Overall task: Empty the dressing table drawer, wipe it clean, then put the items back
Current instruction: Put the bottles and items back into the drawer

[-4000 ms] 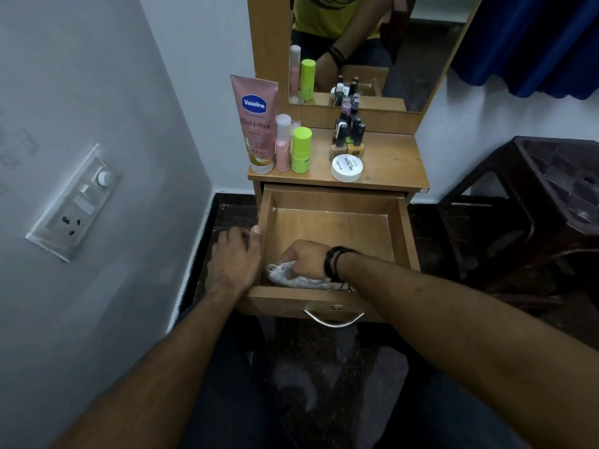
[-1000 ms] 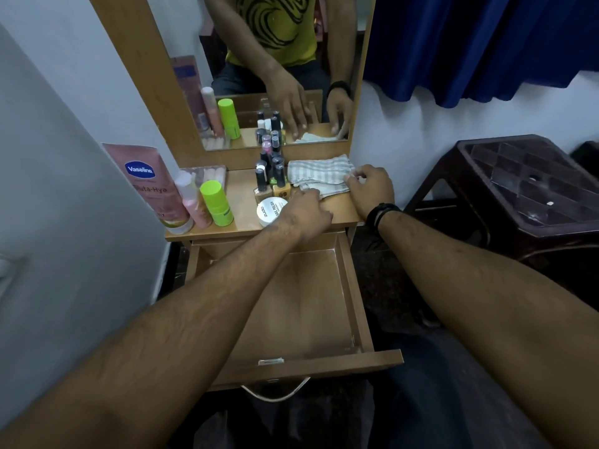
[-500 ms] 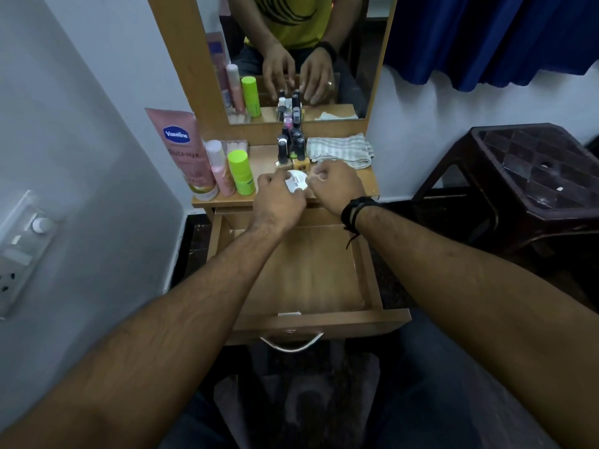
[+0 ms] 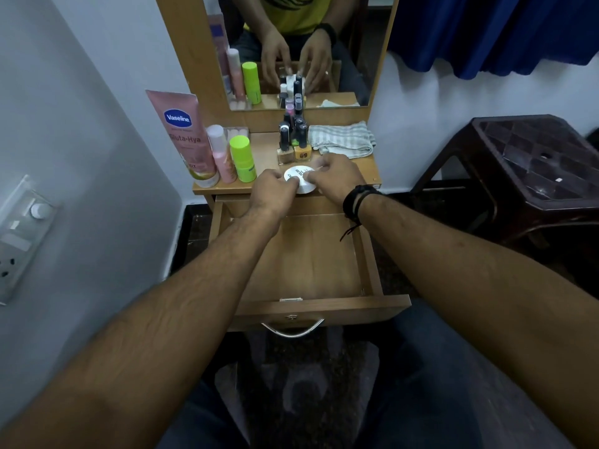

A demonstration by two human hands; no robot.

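Drawer (image 4: 304, 264) emptied, apparently wiped, cloth (image 4: 340, 140) parked on tabletop; restocking barely begun, left hand (image 4: 274, 189) and right hand (image 4: 337, 176) both pinching white jar (image 4: 299, 181) at tabletop front edge.

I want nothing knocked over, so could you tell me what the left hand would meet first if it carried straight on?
The left hand already touches the white jar; beyond it, probably the nail polish bottles, though depth is unclear.

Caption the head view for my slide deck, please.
Both hands, left hand and right hand, grip a round white jar above the empty wooden drawer.
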